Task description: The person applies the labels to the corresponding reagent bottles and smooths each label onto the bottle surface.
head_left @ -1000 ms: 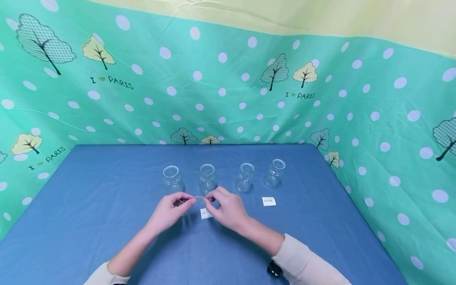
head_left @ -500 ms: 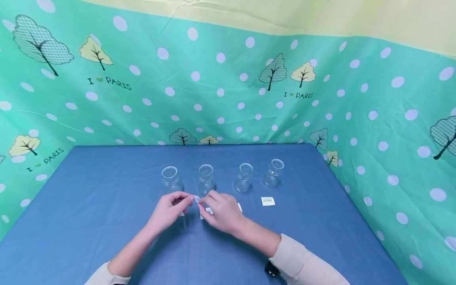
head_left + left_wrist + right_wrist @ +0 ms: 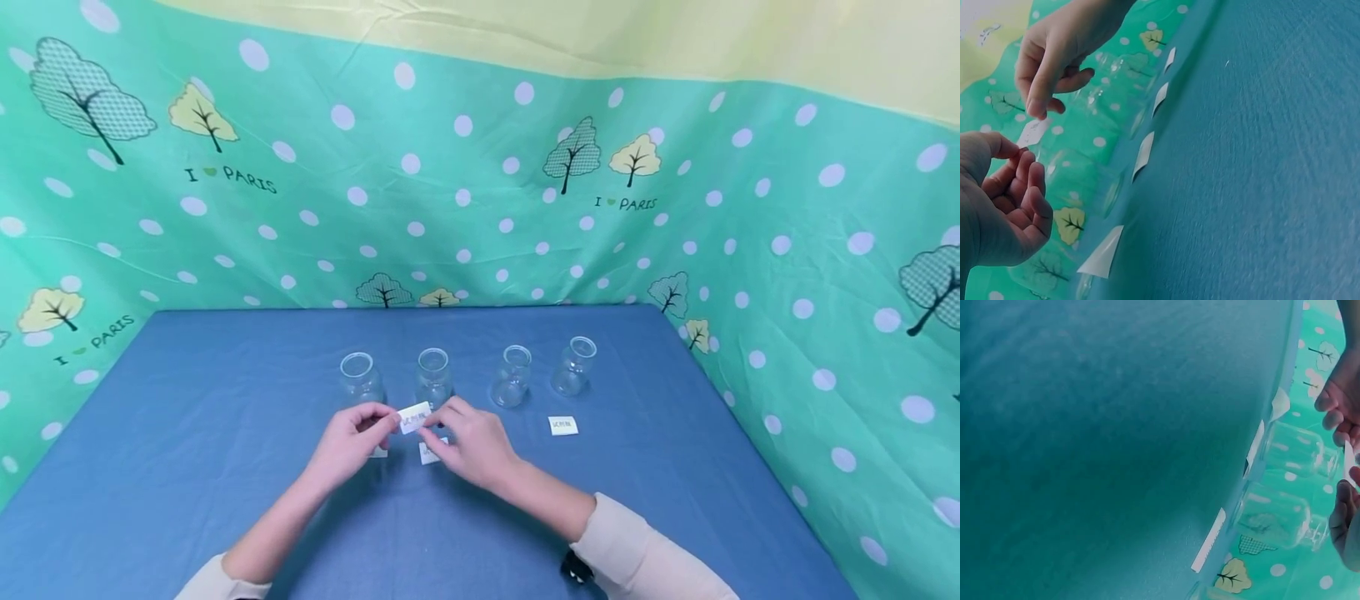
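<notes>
My left hand [image 3: 352, 446] pinches a small white paper label [image 3: 414, 417] with dark written characters by its left end, between thumb and forefinger. My right hand [image 3: 472, 446] has thumb and forefinger at the label's opposite end and pinches it there. In the left wrist view, the label [image 3: 1034, 132] is stretched between the left hand [image 3: 1007, 203] and the right hand [image 3: 1063, 53]. It hangs above the table, in front of two glass jars [image 3: 362, 385]. Below the hands lies another white label [image 3: 432, 451], partly covered by the right fingers.
Several clear glass jars stand in a row, including one at the far right [image 3: 574, 367]. A white label [image 3: 563, 426] lies before that jar. More labels [image 3: 1144, 156] lie along the row in the left wrist view. A patterned green curtain [image 3: 465, 196] rises behind the blue table [image 3: 225, 400].
The label between the fingers has turned so its written face now shows; before it was seen edge-on, then half covered. The hands stay almost in place. Jars and table labels have not moved.
</notes>
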The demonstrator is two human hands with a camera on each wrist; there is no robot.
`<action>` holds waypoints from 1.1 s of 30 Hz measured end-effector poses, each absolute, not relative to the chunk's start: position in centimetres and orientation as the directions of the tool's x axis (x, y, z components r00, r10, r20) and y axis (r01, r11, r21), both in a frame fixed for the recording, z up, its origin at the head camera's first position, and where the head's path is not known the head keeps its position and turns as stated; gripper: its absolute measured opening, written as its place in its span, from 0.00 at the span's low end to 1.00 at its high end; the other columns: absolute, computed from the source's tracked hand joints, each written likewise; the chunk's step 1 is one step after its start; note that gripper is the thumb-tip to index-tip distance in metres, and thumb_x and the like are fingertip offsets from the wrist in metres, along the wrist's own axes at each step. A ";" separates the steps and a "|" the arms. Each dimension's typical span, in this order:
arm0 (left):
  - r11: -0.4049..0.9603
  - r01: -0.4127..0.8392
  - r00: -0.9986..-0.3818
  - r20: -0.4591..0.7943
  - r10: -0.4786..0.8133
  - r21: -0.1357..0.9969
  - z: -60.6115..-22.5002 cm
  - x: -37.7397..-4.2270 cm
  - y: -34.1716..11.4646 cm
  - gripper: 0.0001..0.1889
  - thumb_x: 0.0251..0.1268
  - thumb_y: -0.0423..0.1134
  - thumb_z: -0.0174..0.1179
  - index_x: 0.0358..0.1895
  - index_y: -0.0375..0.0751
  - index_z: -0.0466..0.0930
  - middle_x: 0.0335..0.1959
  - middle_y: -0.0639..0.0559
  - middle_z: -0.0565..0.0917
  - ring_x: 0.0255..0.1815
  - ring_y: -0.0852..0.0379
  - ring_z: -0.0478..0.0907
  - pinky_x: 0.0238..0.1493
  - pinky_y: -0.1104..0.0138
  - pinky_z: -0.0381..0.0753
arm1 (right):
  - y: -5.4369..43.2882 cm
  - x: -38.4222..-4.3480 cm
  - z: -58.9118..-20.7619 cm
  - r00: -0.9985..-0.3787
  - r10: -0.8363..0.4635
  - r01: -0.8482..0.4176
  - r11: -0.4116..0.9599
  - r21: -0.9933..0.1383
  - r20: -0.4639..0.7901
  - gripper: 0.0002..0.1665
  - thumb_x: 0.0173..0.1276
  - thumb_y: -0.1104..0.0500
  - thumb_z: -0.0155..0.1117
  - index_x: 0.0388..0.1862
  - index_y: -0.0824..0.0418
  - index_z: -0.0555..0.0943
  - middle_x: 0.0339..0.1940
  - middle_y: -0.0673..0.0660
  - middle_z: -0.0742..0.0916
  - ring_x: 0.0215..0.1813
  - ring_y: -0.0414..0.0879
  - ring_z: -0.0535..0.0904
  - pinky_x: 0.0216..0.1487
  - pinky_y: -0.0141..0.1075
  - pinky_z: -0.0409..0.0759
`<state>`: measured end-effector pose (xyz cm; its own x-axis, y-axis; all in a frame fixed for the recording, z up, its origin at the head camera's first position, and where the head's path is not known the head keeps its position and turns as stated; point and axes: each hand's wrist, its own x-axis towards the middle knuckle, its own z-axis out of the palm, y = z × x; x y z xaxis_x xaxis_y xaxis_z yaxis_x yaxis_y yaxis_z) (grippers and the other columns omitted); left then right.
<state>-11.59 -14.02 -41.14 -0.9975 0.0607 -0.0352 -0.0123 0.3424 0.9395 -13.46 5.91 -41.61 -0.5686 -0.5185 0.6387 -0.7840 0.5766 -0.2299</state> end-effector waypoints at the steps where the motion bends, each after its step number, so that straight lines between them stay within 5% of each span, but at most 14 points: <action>1: 0.349 -0.014 -0.997 -0.038 0.061 0.937 -41.1 -11.6 -14.1 0.12 0.64 0.41 0.59 0.41 0.35 0.82 0.32 0.41 0.83 0.24 0.56 0.77 0.26 0.68 0.75 | 5.9 -13.5 -41.5 -0.612 -0.493 -0.763 0.575 -0.297 0.618 0.05 0.58 0.55 0.69 0.32 0.54 0.83 0.28 0.48 0.82 0.24 0.37 0.75 0.26 0.20 0.70; 6: 0.378 -0.003 -0.996 -0.036 0.080 0.926 -41.2 -11.7 -14.7 0.13 0.63 0.41 0.59 0.42 0.34 0.81 0.31 0.41 0.83 0.24 0.56 0.77 0.26 0.69 0.75 | 5.7 -14.1 -41.2 -0.849 -0.359 -0.527 0.526 -0.668 0.387 0.05 0.60 0.56 0.67 0.33 0.56 0.84 0.29 0.49 0.84 0.23 0.38 0.72 0.26 0.23 0.70; 9: 0.398 0.010 -0.996 -0.027 0.088 0.917 -41.2 -11.8 -15.0 0.13 0.63 0.42 0.60 0.42 0.35 0.82 0.29 0.42 0.82 0.25 0.55 0.77 0.25 0.70 0.74 | 5.3 -14.6 -41.2 -0.907 -0.336 -0.398 0.490 -0.775 0.254 0.06 0.61 0.55 0.67 0.34 0.56 0.85 0.29 0.49 0.85 0.23 0.36 0.69 0.25 0.25 0.69; 33: 0.548 0.141 -0.990 0.113 0.084 0.825 -43.0 -12.9 -19.4 0.10 0.59 0.41 0.63 0.37 0.38 0.82 0.26 0.51 0.81 0.24 0.66 0.72 0.25 0.72 0.73 | 0.7 -16.2 -42.8 -0.906 -0.391 -0.346 0.464 -0.815 0.162 0.07 0.61 0.55 0.66 0.32 0.58 0.83 0.25 0.51 0.85 0.25 0.35 0.72 0.26 0.24 0.70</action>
<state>-12.91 -19.42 -42.99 -0.9900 0.0837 0.1132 0.1406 0.5480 0.8246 -16.20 0.74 -42.83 -0.9059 -0.3915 0.1617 -0.3461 0.4641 -0.8154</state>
